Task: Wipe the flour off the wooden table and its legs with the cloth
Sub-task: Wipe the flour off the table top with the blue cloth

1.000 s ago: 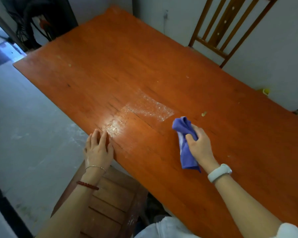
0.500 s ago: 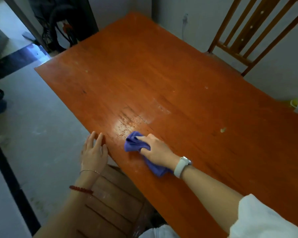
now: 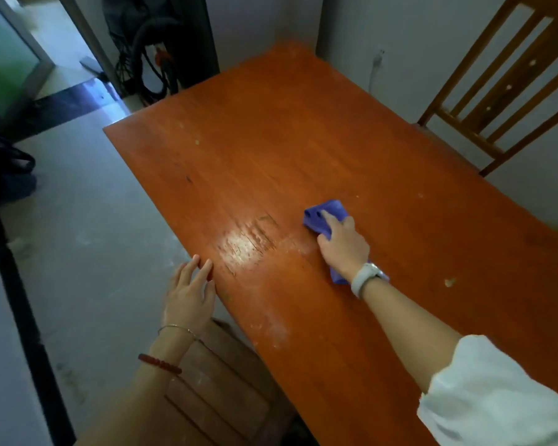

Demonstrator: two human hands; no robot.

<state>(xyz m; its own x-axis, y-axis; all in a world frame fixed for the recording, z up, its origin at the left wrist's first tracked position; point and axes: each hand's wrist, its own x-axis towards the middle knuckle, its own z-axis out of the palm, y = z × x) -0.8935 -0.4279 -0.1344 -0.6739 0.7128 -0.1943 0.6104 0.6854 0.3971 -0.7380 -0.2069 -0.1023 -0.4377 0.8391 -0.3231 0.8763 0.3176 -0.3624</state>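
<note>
The orange-brown wooden table (image 3: 297, 149) runs from the near right to the far middle. My right hand (image 3: 342, 244) presses a purple cloth (image 3: 327, 212) flat on the tabletop near its middle. A pale smear of flour (image 3: 245, 244) lies just left of the cloth, and thin flour dust (image 3: 277, 329) trails toward the near edge. My left hand (image 3: 190, 294) rests with spread fingers on the table's left edge, holding nothing. The table legs are hidden.
A wooden stool (image 3: 219, 391) stands under the table's near left edge. A slatted wooden chair (image 3: 496, 94) stands at the far right by the wall. Small crumbs (image 3: 450, 281) lie right of my arm. Grey floor (image 3: 78, 236) spreads left; dark cables (image 3: 152, 62) hang beyond.
My right hand swept the cloth left across the flour patch, then back to the right and farther onto the table. The flour patch is thinner and smeared. My left hand stayed on the edge.
</note>
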